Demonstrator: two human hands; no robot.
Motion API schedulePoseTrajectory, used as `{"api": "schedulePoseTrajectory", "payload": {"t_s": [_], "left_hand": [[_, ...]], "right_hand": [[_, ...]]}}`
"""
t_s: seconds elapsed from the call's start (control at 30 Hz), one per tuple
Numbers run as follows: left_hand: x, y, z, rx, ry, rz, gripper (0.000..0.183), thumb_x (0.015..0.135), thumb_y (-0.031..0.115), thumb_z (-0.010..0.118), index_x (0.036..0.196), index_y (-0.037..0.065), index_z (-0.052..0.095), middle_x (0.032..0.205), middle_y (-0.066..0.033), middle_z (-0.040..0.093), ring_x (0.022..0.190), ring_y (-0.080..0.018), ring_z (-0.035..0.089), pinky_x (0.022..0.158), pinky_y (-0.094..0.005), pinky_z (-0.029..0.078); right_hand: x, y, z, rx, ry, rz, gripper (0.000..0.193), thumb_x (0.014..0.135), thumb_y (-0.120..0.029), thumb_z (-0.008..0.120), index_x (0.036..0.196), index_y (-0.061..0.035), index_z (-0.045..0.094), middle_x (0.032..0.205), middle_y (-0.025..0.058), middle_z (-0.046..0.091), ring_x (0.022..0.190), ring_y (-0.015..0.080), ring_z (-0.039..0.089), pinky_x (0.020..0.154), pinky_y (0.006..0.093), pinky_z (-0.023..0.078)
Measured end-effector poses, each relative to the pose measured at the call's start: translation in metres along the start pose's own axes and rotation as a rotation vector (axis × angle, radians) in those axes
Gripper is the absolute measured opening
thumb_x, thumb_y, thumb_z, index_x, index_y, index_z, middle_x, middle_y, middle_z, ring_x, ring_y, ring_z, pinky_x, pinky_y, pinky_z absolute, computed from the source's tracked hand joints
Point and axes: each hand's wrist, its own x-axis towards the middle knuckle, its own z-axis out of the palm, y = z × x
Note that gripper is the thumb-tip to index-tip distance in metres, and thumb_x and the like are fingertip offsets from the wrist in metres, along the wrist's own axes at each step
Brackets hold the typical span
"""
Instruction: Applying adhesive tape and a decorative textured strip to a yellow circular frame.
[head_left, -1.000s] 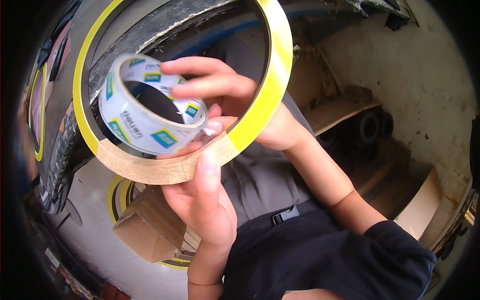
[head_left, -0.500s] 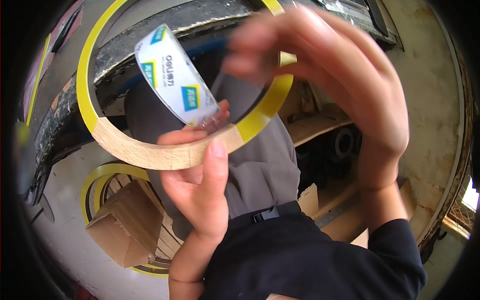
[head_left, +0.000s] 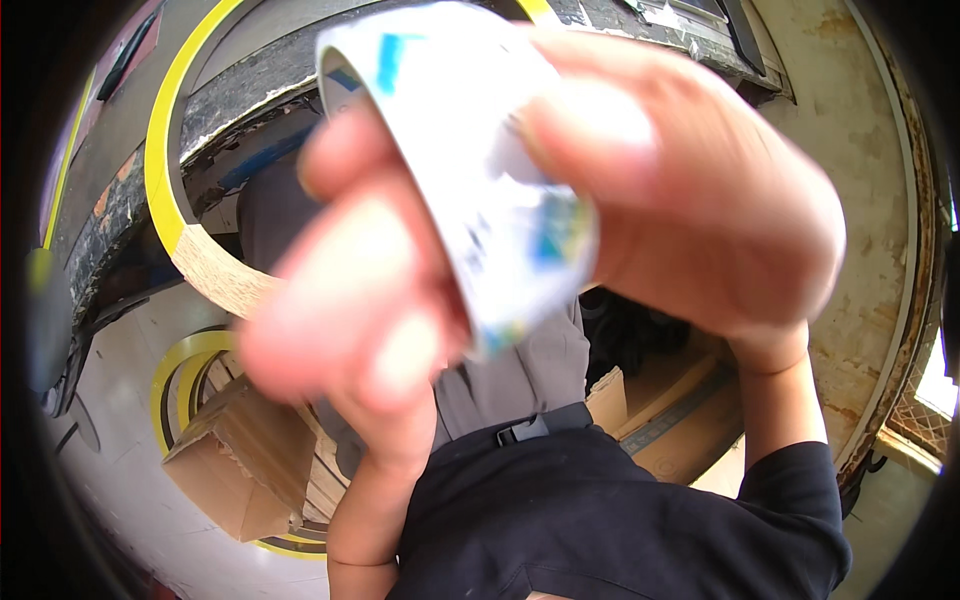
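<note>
Close to the camera is a roll of clear tape, its white core printed with blue and green patches. My right hand is closed on it from the right, thumb and fingers against its outer side. From below comes my left hand, blurred and closed, its fingers overlapping the roll's lower left edge. A large flat ring, yellow with a bare wood-grain section, runs behind my left hand. That hand hides where it grips the ring, and the roll covers most of the ring's right side.
A worn dark bench edge crosses behind the ring. At lower left, a torn cardboard box stands among more yellow rings. Cardboard lies under the bench at right, beside a stained wall.
My right hand has moved left and taken hold of the tape roll. The roll and my left hand have come nearer the camera, and the roll covers more of the ring.
</note>
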Motion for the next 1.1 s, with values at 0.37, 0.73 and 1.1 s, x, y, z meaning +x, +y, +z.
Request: {"api": "schedulePoseTrajectory", "payload": {"t_s": [0.37, 0.73, 1.1], "left_hand": [[0.021, -0.013, -0.010, 0.024, -0.061, 0.109, 0.029, 0.088, 0.010, 0.070, 0.110, -0.001, 0.055, 0.086, -0.0045, 0.060, 0.070, -0.0065, 0.056, 0.068, -0.0208, 0.047], [0.025, -0.028, -0.019, 0.092, -0.186, 0.112, 0.030, 0.085, 0.016, 0.067, 0.107, 0.001, 0.053, 0.081, -0.0059, 0.057, 0.066, -0.0105, 0.054, 0.062, -0.0236, 0.045], [0.042, -0.047, -0.038, 0.218, -0.273, 0.474, 0.044, 0.084, 0.031, 0.075, 0.109, -0.002, 0.061, 0.077, -0.0088, 0.067, 0.060, -0.0178, 0.062, 0.061, -0.0293, 0.052]], "right_hand": [[-0.055, 0.090, 0.004, 0.026, -0.172, -0.520, 0.066, 0.092, -0.047, 0.066, 0.122, 0.0113, 0.062, 0.110, 0.0221, 0.072, 0.097, 0.0405, 0.070, 0.096, 0.0396, 0.051], [0.010, 0.000, 0.005, 0.202, 0.009, 0.911, 0.061, 0.107, -0.048, 0.033, 0.107, 0.0069, 0.061, 0.086, 0.0232, 0.072, 0.068, 0.0272, 0.072, 0.065, 0.0304, 0.056], [0.037, -0.038, 0.051, 0.077, 0.533, 1.236, 0.047, 0.105, -0.037, 0.044, 0.077, -0.0016, 0.058, 0.055, 0.0057, 0.053, 0.045, 0.0113, 0.048, 0.043, 0.0249, 0.035]]}}
